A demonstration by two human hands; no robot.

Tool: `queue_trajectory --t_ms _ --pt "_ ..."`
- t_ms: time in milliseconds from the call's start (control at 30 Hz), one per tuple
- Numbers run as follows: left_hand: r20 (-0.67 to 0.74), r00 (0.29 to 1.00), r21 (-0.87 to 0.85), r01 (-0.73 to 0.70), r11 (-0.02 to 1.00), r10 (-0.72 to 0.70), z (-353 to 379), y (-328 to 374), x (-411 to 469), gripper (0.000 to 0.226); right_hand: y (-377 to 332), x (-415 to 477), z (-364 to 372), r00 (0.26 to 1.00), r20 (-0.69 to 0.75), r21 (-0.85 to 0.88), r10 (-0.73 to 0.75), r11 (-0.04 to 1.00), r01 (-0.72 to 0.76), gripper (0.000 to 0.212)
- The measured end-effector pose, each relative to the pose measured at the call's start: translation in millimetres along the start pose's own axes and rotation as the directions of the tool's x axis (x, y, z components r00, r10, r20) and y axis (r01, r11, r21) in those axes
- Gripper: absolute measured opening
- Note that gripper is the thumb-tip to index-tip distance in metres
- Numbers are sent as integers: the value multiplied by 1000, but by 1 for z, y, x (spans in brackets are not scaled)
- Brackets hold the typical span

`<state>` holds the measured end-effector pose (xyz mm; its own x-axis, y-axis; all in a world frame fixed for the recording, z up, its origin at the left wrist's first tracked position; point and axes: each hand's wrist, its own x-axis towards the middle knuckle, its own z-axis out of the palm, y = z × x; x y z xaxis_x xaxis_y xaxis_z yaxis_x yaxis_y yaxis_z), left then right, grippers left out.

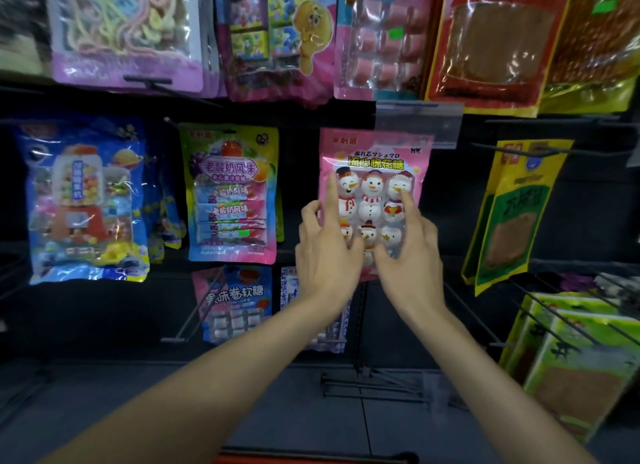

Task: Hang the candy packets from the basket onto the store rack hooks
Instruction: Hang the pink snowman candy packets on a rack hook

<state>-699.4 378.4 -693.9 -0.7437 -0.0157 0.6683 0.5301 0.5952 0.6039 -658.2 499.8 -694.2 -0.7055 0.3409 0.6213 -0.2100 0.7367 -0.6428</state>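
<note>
A pink packet of snowman marshmallows (372, 172) hangs upright in the middle row of the rack, its top tucked under a clear price-tag holder (419, 124). My left hand (329, 245) grips its lower left edge, thumb behind and index finger lying up the front. My right hand (410, 245) presses on its lower right front, index finger pointing up at a snowman. Whether the hook passes through the packet's hole is hidden by the tag holder. A sliver of the red basket rim (311, 458) shows at the bottom edge.
Other packets hang around: a blue gumball packet (85, 200), a green-pink chew packet (230, 193), yellow-green snack bags (512, 214) on the right, and pink and red bags above. Bare black hooks (374, 389) stick out below, along with wire prongs at the lower right.
</note>
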Motion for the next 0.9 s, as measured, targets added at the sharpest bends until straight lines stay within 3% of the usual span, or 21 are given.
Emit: queue_trajectory --t_ms 467,600,733,900 --pt "134 980 106 133 985 -147 32 -15 70 88 11 85 39 986 98 -105 132 987 -122 82" --pt "98 987 -7 126 992 -125 36 -27 70 89 20 82 52 991 108 -116 82 991 -70 90" --pt "-43 991 -111 121 986 -126 38 -35 73 79 28 82 56 998 -12 -40 57 998 -58 79" --pt "-8 971 -211 233 949 -240 49 -35 83 82 29 87 71 983 -14 124 181 976 -178 91"
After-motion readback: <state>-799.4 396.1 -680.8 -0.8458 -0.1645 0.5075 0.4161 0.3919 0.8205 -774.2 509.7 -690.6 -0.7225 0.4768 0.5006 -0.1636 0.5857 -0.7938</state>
